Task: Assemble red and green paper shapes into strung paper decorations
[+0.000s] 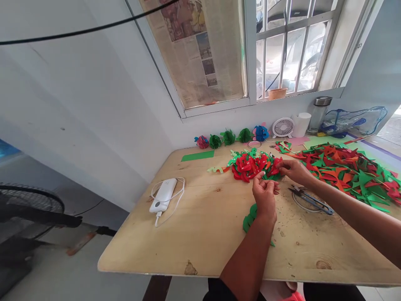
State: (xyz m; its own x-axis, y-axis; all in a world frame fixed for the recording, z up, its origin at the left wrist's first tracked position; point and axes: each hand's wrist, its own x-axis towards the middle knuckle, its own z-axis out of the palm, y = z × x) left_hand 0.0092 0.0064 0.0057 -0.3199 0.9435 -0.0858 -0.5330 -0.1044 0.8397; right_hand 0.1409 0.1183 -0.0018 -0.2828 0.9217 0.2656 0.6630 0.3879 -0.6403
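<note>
A black sleeve (219, 291) and bare forearms (250, 255), with dark legwear (333, 292).

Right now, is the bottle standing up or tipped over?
Standing up: the bottle is upright, with its lid at the top.

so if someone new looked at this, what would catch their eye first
Probably the large heap of red, orange and green paper scraps on the right of the table. Next, the smaller cluster of red and green cutouts near the middle, with the left hand and right hand beside it. Behind, a row of colourful paper figures lines the wall.
</note>
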